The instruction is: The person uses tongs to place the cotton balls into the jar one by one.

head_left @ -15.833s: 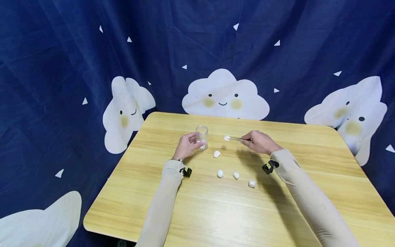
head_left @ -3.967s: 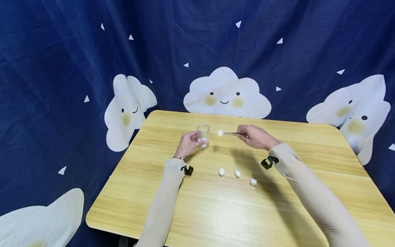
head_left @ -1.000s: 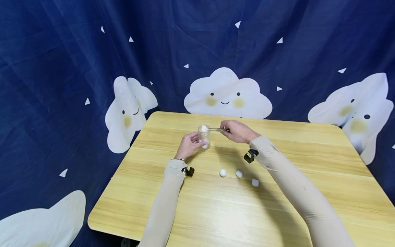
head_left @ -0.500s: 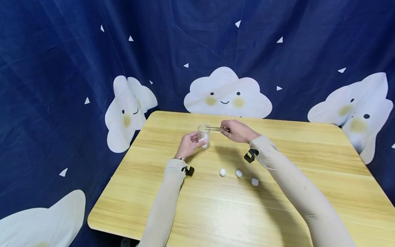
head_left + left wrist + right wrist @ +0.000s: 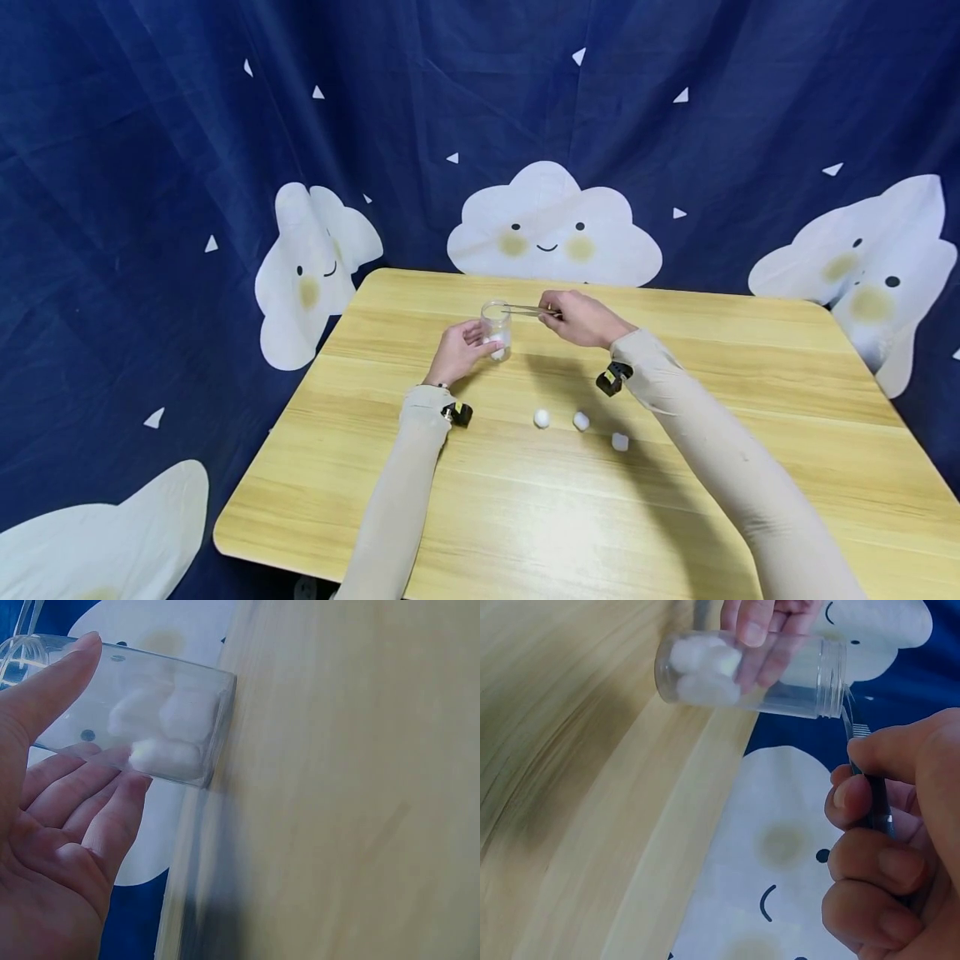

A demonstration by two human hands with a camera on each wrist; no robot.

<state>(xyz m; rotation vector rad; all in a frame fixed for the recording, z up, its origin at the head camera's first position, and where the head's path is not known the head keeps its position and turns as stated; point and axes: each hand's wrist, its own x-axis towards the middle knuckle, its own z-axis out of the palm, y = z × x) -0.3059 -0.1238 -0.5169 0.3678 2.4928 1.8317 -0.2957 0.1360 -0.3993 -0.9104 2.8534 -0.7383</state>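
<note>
My left hand (image 5: 453, 354) holds a clear plastic jar (image 5: 496, 319) upright on the table, thumb on one side and fingers on the other. Several white cotton balls (image 5: 169, 727) lie heaped at the jar's bottom. Between thumb and fingers, my right hand (image 5: 583, 318) pinches metal tweezers (image 5: 880, 799). Their tips are at the jar's open mouth, slightly spread, with nothing between them. On the table in front of the hands are three more cotton balls: a left one (image 5: 542, 419), a middle one (image 5: 581, 422) and a right one (image 5: 619, 442).
The light wooden table (image 5: 420, 517) has rounded corners. Behind it and at its sides hangs a dark blue curtain (image 5: 405, 100) printed with white clouds and small triangles. A black wrist camera (image 5: 613, 379) is strapped at the right sleeve, another camera (image 5: 458, 414) at the left.
The tweezers took up the cotton ball lying near the jar, carried it left to the mouth and let it go inside. They have since drawn back slightly. The left hand keeps its hold.
</note>
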